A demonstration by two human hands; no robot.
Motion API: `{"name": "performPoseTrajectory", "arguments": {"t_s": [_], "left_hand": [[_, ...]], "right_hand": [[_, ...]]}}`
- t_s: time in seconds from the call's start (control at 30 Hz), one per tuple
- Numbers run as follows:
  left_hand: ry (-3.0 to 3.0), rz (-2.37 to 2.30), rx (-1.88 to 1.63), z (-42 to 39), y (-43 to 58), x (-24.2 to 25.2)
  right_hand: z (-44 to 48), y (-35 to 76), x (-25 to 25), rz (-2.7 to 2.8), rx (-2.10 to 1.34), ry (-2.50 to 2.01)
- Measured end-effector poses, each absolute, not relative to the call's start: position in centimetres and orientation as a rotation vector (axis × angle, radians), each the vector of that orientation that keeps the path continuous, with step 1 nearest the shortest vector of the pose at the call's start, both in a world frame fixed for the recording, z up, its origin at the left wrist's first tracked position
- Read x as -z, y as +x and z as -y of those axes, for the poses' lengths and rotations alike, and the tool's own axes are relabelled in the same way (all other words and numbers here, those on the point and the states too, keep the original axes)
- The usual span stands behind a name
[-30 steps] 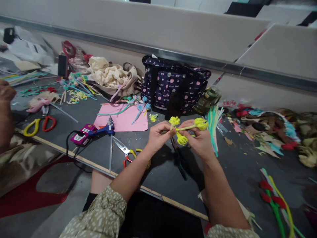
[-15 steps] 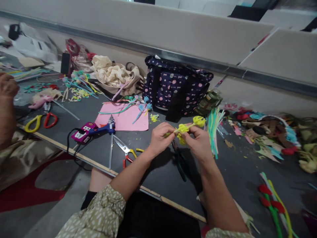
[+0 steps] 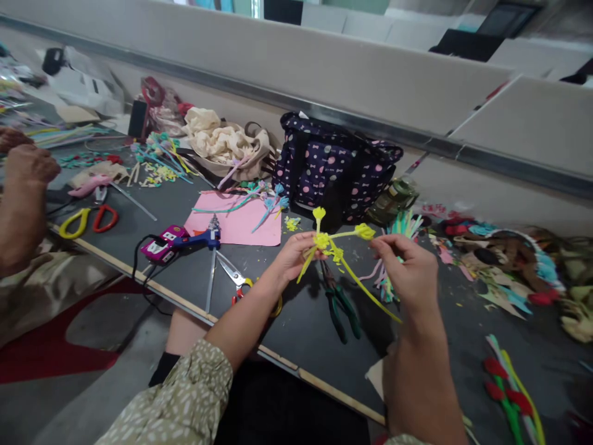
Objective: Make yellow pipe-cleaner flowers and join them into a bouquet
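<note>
My left hand (image 3: 296, 254) is closed on a bunch of yellow pipe-cleaner flowers (image 3: 321, 241), gripping it at the stems. Several fluffy yellow heads fan out from the fingers, and a long yellow stem (image 3: 370, 293) curves down to the right. At the outermost flower head (image 3: 365, 232), my right hand (image 3: 407, 262) has its thumb and forefinger pinched together against the edge. Below the hands lie pliers (image 3: 341, 306) with dark green handles, jaws toward my left hand. Scissors (image 3: 234, 272) with red and yellow handles are partly hidden behind my left forearm.
A blue glue gun (image 3: 201, 239) rests by a pink sheet (image 3: 264, 232). Behind stand a dark patterned bag (image 3: 338, 167) and a green jar (image 3: 393, 201). Pipe cleaners (image 3: 403, 228) and scraps (image 3: 504, 284) lie to the right. A co-worker's hands (image 3: 28, 164) are at the far left.
My right hand has moved right, away from my left. The yellow flowers, bunched between both hands before, now spread apart with a long stem hanging down. The view has shifted slightly.
</note>
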State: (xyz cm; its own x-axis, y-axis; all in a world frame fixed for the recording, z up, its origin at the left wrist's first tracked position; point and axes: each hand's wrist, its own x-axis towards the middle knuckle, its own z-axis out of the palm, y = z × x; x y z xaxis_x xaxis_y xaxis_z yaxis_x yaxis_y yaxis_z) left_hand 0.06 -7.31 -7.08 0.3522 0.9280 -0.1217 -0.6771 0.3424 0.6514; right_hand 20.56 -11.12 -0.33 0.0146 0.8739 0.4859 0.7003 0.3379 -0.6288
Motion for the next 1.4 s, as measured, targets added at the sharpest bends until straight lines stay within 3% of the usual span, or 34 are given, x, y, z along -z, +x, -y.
{"name": "performPoseTrajectory", "arguments": {"t_s": [0.23, 0.57, 1.13, 1.4], "left_hand": [[0.419, -0.423, -0.96, 7.2, -0.6, 7.5], [0.393, -0.344, -0.855, 7.3, -0.6, 7.8], [0.614, -0.482, -0.882, 7.7, 0.0, 7.5], [0.897, -0.603, -1.081, 8.0, 0.1, 6.7]], "right_hand": [[12.5, 21.8, -1.2, 1.864, 0.224, -1.24], [12.5, 18.5, -0.5, 2.172, 0.556, -1.069], [11.4, 17.2, 1.0, 2.251, 0.467, -0.978], [11.3, 17.6, 0.7, 2.257, 0.32, -1.016]]}}
